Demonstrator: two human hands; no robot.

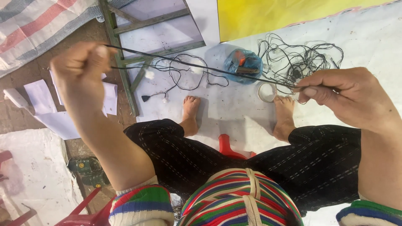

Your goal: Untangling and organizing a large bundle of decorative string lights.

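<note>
A thin black wire [197,65] is stretched taut between my two hands. My left hand [81,73] is raised at the upper left, its fingers pinched shut on one end of the wire. My right hand [347,98] is at the right, pinching the other end between thumb and fingers. Below the wire, on the white sheet [234,109], lie a tangle of black wires [301,60] and a looser black cord with small white bulbs [180,77]. I sit with bare feet [190,113] on the sheet.
A blue plastic bag [243,63] holding small tools lies near a roll of clear tape [266,92]. A green metal frame [125,62] runs up the left. White papers [46,104], a red stool [228,147], a yellow sheet [272,16] and a striped tarp [37,25] surround me.
</note>
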